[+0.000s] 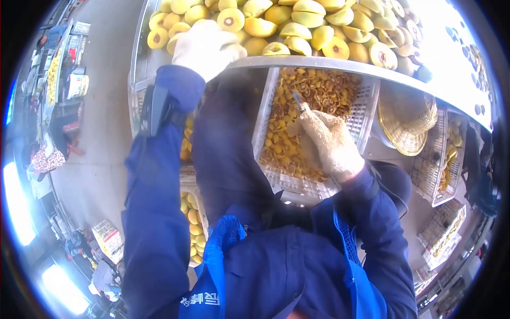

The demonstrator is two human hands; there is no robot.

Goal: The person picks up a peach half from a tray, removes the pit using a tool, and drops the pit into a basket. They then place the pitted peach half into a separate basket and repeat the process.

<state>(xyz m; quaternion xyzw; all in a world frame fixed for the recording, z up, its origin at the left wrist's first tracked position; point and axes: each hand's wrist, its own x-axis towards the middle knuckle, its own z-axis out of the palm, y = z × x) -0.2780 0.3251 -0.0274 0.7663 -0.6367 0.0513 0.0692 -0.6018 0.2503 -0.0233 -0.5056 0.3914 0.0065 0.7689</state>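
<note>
- Two gloved hands work apart: the left hand [207, 49] lies at the yellow fruit [230, 20] on the near edge of the desk [319, 63], while the right hand [333, 142] is over the crate [264, 114] below.
- The right fingers are clamped on a short metal-tipped tool [298, 99], its tip pointing away from the body above the small fruit pieces [284, 151]. A firm grip well back on the handle should serve best, with the glove clear of the tip.
- The left fingers look bent, but I cannot tell whether they close on a fruit. A light hold suits it; soft flesh would likely bruise under a hard squeeze.
- Fruit is heaped close to the metal rim, so lift from the top rather than dragging, or others may roll.
- Bring fruit and tool together over the crate, tip turned away from the left fingers, so scraps fall inside.
</note>
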